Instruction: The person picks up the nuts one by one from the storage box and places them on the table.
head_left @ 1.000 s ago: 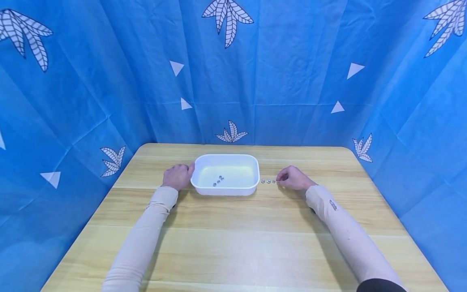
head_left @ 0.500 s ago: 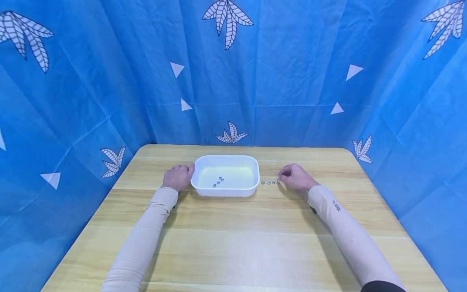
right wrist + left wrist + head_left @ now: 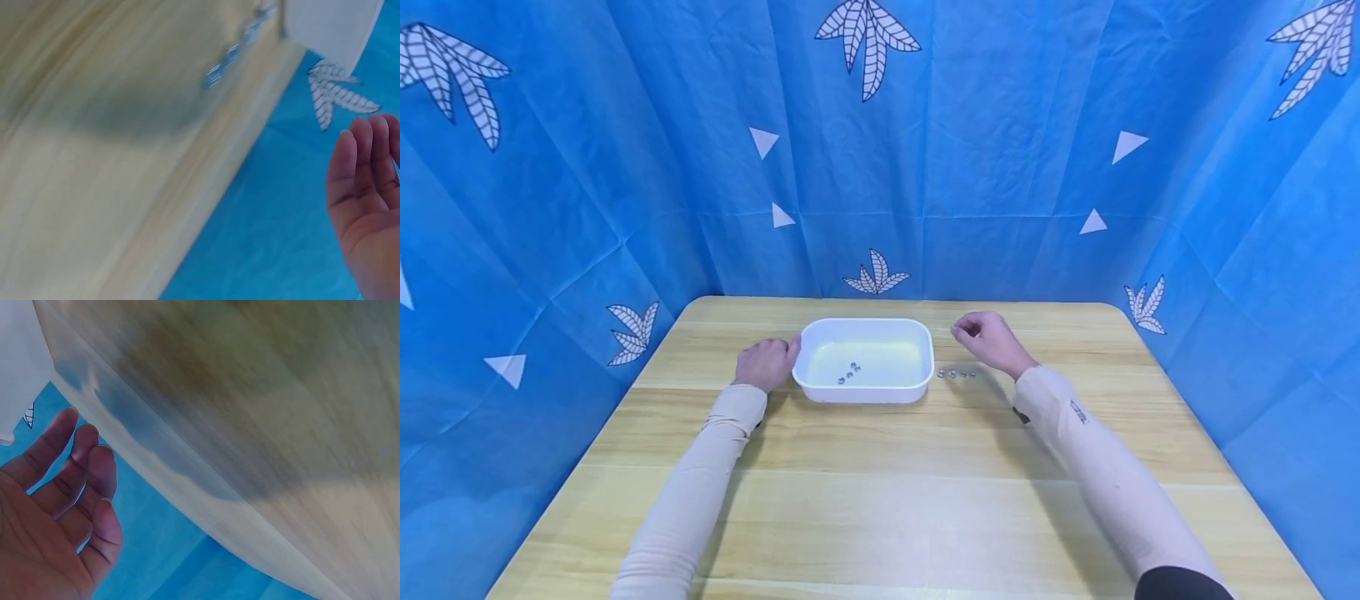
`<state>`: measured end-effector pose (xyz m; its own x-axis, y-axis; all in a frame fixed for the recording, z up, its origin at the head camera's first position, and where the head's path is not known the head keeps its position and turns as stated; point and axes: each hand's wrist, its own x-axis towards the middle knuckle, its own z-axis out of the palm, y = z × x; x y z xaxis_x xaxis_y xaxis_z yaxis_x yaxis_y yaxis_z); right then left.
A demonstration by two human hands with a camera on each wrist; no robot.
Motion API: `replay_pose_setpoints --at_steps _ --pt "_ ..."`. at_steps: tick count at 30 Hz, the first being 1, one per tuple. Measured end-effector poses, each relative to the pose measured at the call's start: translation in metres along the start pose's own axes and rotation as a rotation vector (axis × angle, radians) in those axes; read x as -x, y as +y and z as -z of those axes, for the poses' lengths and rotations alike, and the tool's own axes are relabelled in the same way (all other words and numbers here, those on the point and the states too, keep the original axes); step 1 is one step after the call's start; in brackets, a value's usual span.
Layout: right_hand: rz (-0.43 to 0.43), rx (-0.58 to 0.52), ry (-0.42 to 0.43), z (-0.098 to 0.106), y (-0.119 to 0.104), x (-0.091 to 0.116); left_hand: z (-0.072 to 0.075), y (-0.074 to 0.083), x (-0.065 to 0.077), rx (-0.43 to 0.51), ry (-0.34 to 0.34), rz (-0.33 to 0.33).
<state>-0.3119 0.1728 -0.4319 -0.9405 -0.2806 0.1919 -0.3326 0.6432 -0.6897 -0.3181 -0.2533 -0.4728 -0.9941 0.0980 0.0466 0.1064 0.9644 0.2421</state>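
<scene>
A white rectangular plastic bin (image 3: 864,394) stands near the far side of the wooden table. Its left rim is held by my left hand (image 3: 764,364), thumb at the edge; in the left wrist view that hand's (image 3: 50,512) fingers are loosely bent beside the bin (image 3: 22,362). Several small shiny clear gems (image 3: 842,381) lie on the bin's floor. To the bin's right, more gems (image 3: 952,374) form a row, blurred in the right wrist view. Above and behind that row is my right hand (image 3: 992,340), fingers relaxed, thumb and index tips near each other, nothing visible between them.
The light wooden table (image 3: 880,500) has rounded far corners. Blue curtains (image 3: 1000,167) with white leaf and triangle prints hang behind it and along both sides.
My right hand has lifted from the right end of the gem row, uncovering the last gem, and moved left and away from me toward the bin. The left hand and bin have stayed put.
</scene>
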Motion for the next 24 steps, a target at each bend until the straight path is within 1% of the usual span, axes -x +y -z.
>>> replay_pose_setpoints --at_steps 4,6,12,14,17,20,24 --pt "0.033 -0.021 0.008 -0.007 -0.017 -0.01 0.003 0.0 -0.001 0.003 0.023 0.003" --pt "0.04 -0.031 0.0 -0.012 -0.025 -0.013 0.002 0.0 -0.001 0.001 0.031 0.0" --pt "0.021 -0.033 -0.084 -0.033 -0.042 -0.017 -0.004 0.002 0.002 0.003 0.006 0.001" --pt "0.032 -0.02 -0.116 -0.041 -0.047 -0.019 -0.004 0.003 0.002 0.005 0.005 0.004" --pt "0.048 -0.012 -0.154 -0.052 -0.056 -0.023 -0.003 0.004 0.004 0.01 0.02 0.002" --pt "0.06 -0.017 -0.166 -0.064 -0.065 -0.027 -0.001 0.004 0.005 0.023 0.044 -0.012" --pt "0.065 -0.025 -0.179 -0.084 -0.073 -0.026 -0.005 0.0 0.01 0.024 0.071 -0.021"
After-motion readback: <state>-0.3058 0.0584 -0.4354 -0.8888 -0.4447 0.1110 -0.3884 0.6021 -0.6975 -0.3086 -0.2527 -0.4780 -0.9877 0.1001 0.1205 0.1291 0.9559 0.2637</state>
